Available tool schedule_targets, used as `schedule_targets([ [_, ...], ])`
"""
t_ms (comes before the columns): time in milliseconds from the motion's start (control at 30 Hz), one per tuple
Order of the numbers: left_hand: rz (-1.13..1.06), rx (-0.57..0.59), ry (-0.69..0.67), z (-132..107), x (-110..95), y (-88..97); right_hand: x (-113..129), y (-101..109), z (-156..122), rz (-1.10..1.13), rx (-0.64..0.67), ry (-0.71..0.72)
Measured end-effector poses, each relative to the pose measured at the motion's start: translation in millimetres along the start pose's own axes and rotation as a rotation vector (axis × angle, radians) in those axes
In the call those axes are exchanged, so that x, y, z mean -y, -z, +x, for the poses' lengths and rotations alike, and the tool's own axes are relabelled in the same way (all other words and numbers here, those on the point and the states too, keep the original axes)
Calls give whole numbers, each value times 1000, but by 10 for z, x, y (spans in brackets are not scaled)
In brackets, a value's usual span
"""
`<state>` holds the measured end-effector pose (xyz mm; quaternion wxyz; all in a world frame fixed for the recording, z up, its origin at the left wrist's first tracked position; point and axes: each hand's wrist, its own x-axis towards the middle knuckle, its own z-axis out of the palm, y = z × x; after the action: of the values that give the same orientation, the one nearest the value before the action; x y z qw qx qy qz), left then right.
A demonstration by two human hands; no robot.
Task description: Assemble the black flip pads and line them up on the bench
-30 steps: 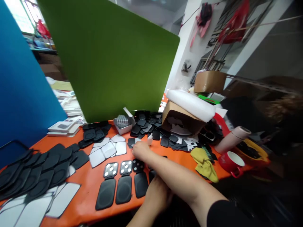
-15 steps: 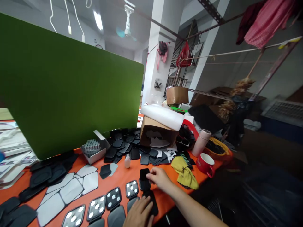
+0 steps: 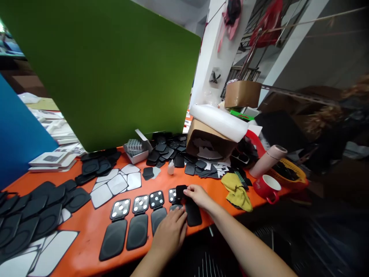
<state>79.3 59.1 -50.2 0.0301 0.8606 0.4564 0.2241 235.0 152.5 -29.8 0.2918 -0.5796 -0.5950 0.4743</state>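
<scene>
My right hand point(image 3: 196, 195) pinches a small black square pad point(image 3: 181, 191) between thumb and fingers. The pad partly overlaps the dotted top half of a folding black piece point(image 3: 172, 195). Fingers of my left hand point(image 3: 170, 227) lie stretched out over that piece's lower half, which they mostly cover. Under and beside my right hand is a plain black panel point(image 3: 193, 214). To the left, several opened folding pieces stand in a row, such as a dotted square point(image 3: 120, 209) hinged to a dark lower panel point(image 3: 113, 239).
White-faced sheets point(image 3: 117, 184) and stacked black pads point(image 3: 43, 207) lie left. Behind are a small dropper bottle point(image 3: 171, 167), a box of grey cylinders point(image 3: 135, 150) and a carton point(image 3: 198, 134). A yellow cloth point(image 3: 236, 191), red mug point(image 3: 266, 187) and pink flask point(image 3: 267, 161) stand right.
The view has tilted down and shifted left. My right hand has brought the small black pad leftward to the dotted square beside it. My left hand stays low over the pieces.
</scene>
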Motion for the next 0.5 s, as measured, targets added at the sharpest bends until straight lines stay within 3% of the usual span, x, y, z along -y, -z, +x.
schedule_targets([
  [233, -33, 4, 30, -1, 8, -20, 25, -233, 84, -194, 8, 0],
  [500, -61, 19, 52, -7, 8, -24, 52, -265, 95, -383, -22, 9],
])
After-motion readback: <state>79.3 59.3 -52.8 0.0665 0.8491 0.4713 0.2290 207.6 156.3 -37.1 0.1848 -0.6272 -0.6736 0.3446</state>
